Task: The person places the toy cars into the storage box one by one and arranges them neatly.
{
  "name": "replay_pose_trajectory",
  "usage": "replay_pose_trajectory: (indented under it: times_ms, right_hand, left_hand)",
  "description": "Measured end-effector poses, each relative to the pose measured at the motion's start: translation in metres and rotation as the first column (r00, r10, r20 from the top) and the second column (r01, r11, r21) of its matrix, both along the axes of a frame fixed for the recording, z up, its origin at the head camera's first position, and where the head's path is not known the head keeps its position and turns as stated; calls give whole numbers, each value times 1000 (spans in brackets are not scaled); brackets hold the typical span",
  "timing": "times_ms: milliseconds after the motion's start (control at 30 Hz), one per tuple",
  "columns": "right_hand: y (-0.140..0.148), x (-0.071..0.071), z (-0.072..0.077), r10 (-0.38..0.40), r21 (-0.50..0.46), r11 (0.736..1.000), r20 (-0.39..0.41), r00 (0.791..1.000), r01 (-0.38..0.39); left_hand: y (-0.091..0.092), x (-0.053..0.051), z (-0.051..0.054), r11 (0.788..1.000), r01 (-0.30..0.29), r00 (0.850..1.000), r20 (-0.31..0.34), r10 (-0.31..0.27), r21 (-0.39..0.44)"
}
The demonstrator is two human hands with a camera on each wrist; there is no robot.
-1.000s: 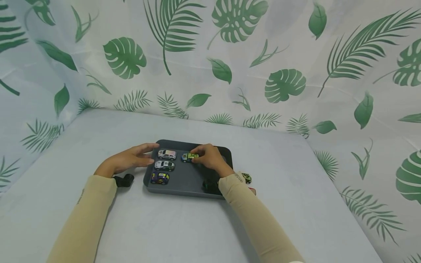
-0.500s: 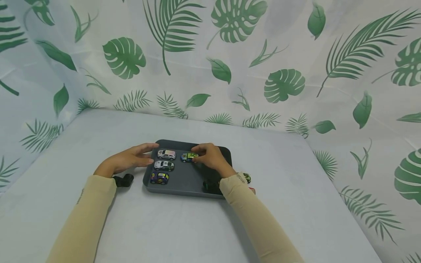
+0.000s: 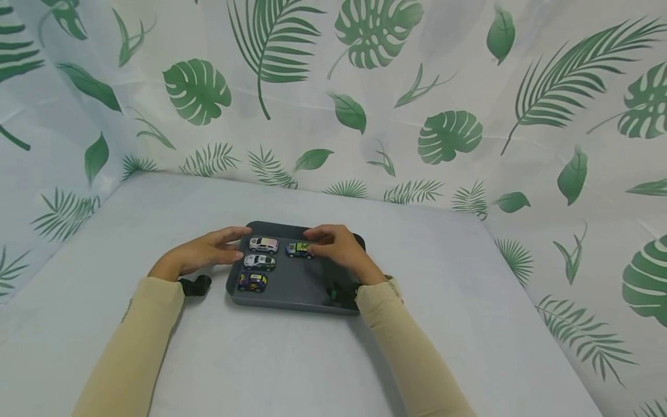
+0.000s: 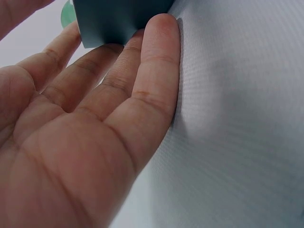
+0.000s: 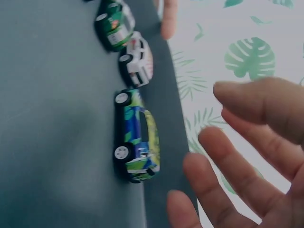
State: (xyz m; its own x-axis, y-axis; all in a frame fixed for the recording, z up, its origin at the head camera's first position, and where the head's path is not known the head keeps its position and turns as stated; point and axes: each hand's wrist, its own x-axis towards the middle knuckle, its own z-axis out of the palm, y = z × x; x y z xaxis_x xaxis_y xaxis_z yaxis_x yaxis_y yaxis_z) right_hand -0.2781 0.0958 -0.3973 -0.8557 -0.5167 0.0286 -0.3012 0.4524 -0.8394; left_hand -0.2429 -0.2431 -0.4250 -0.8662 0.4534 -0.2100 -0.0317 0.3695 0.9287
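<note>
Leaf-printed cloth is hanging beyond the left hand, which is resting, fingers extended, by the tray and three cars; the right hand, fingers parted, is hovering beside the tray's green-blue car, its sleeve blocking one edge.
</note>
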Motion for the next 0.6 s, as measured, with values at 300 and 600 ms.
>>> replay_pose_trajectory:
  times_ms: [300, 600]
  right_hand:
    - [13, 9, 8, 104, -61, 993, 71, 992, -99]
    - [25, 17, 13, 133, -123, 986, 155, 979, -114]
  left_hand:
    - [-1, 0, -1, 1000, 0, 1000, 1, 0, -11]
    - [0, 1, 0, 1000, 5, 1000, -4, -5, -8]
